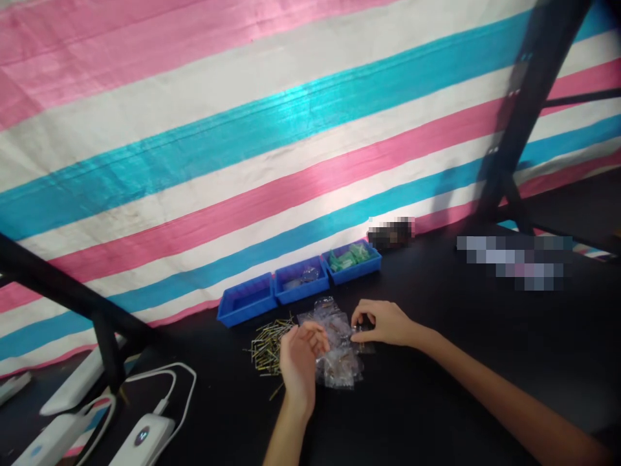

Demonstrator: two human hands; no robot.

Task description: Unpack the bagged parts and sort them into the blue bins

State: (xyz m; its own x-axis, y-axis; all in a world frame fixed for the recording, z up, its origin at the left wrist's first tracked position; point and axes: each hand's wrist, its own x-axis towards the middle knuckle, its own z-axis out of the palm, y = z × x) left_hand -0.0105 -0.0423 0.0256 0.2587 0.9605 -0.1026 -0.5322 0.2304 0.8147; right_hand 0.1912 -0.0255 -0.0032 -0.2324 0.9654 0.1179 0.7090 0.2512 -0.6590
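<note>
A pile of small clear plastic bags [339,366] lies on the black table, between and below my hands. My left hand [303,356] is over the left side of this pile, palm turned inward, fingers curled but apart, with nothing visible in them. Just left of it is a heap of thin yellow and silver sticks [266,346]. At the pile's right edge, my right hand [381,321] has its thumb and index finger bent toward each other around the edge of a clear bag [365,343]. Whether the fingertips pinch it is too small to tell.
Behind the pile stand three blue trays: a bare left one [247,301], a middle one [301,281] with clear bags, and a right one [353,262] with green packets. White power banks [145,440] with cables lie at lower left. Black frame legs [109,349] flank the table.
</note>
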